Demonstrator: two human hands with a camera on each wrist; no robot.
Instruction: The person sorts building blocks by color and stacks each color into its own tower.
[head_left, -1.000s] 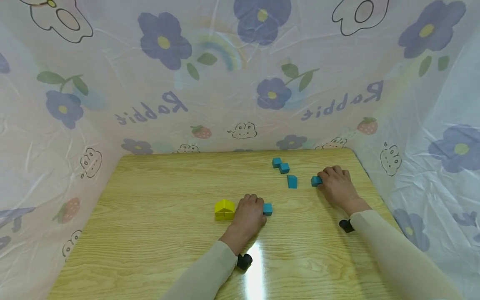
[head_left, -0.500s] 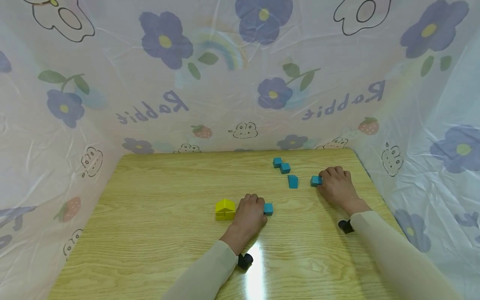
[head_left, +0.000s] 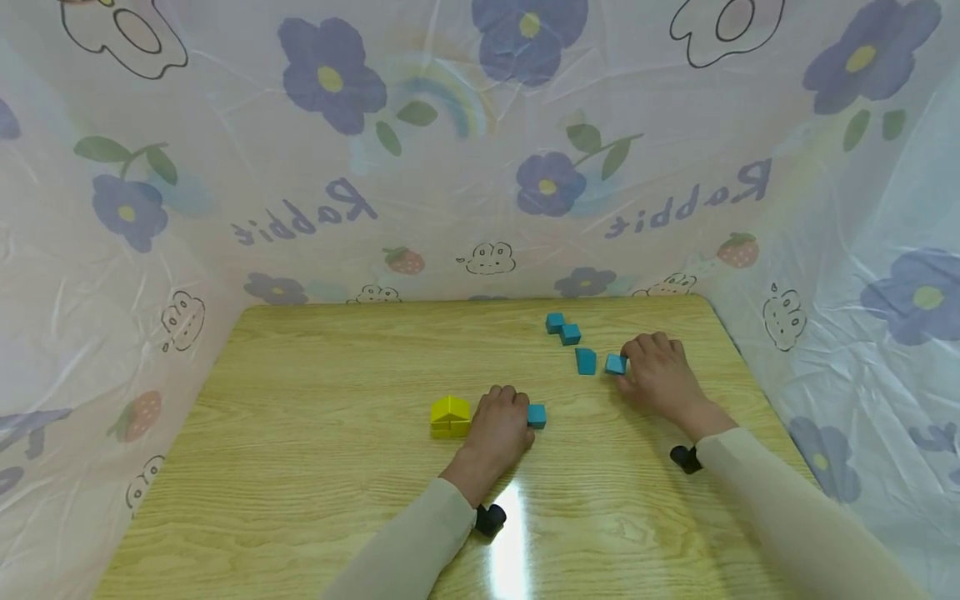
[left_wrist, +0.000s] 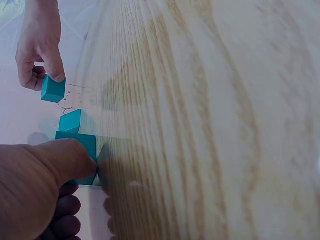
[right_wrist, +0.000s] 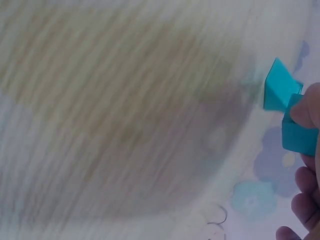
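Note:
My left hand (head_left: 501, 425) rests on the table and pinches a blue cube (head_left: 536, 416); in the left wrist view its thumb lies across that cube (left_wrist: 80, 145). To the right, my right hand (head_left: 662, 375) holds another blue cube (head_left: 615, 364) between thumb and fingers. In the right wrist view the thumb presses on this cube (right_wrist: 299, 136). Just left of it lies a blue block with a slanted side (head_left: 586, 361). Two more blue cubes, one of them nearer (head_left: 570, 334), sit corner to corner farther back.
Left of my left hand stands a small yellow block stack (head_left: 450, 418), its triangular top over lower blocks. The wooden table (head_left: 322, 467) meets a printed cloth (head_left: 420, 192) at the back and sides.
My right hand has moved a little left with its blue cube, closer to the slanted block. My left hand and its cube have stayed in place.

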